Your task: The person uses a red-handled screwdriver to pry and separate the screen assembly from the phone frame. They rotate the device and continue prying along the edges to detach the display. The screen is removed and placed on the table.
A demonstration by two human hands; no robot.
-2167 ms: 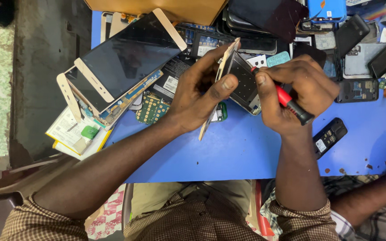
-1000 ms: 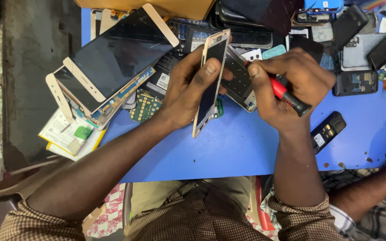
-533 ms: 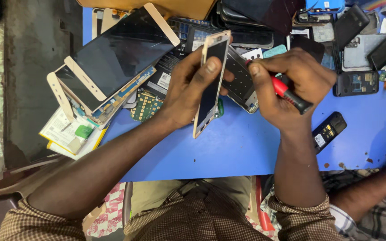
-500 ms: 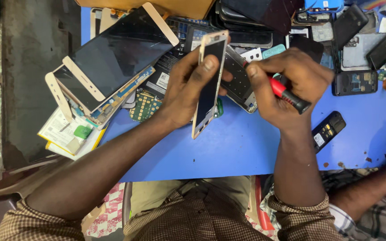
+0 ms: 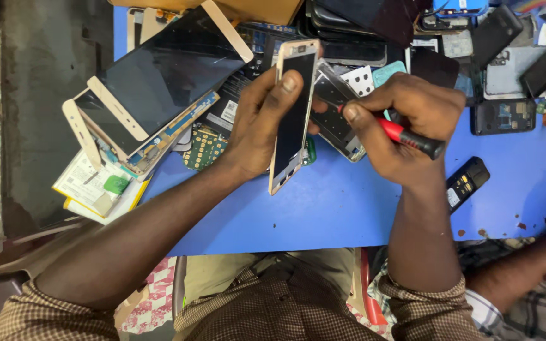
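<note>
The left hand [image 5: 257, 126] holds a phone screen [image 5: 293, 113] up on its edge, thumb on the glass. The right hand [image 5: 406, 126] grips a red screwdriver [image 5: 406, 136], its tip at the phone frame [image 5: 339, 117] just behind the screen. The screen looks lifted off the frame. The frame still has work left, I think.

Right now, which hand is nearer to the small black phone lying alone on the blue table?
Right. The right hand, gripping a red-handled screwdriver, is just left of the black phone; the left hand is farther left.
</note>
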